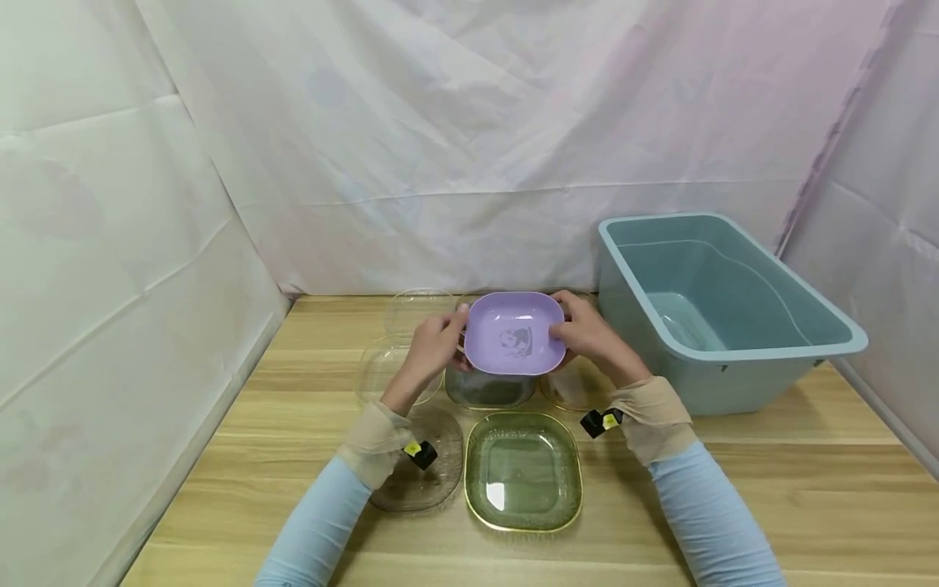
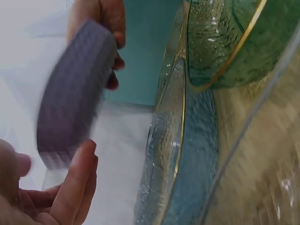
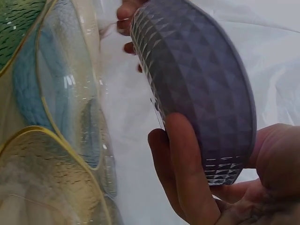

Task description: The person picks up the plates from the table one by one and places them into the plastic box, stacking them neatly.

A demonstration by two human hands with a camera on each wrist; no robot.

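Both hands hold a purple square plate (image 1: 515,334) with a printed figure above the table, tilted toward me. My left hand (image 1: 438,341) grips its left edge and my right hand (image 1: 584,330) grips its right edge. In the left wrist view the plate's ribbed underside (image 2: 70,93) lies between my left fingers (image 2: 75,187) and the right fingers at the top. In the right wrist view my right fingers (image 3: 187,173) curl round the faceted underside (image 3: 197,89). Directly under the plate sits a grey-blue glass dish (image 1: 490,390).
A green glass plate with a gold rim (image 1: 523,470) lies near me. A brownish clear plate (image 1: 433,477) sits under my left forearm, and an amber one (image 1: 568,393) lies under the right wrist. Clear plates (image 1: 385,371) lie at the left. A blue-grey tub (image 1: 711,302) stands at the right.
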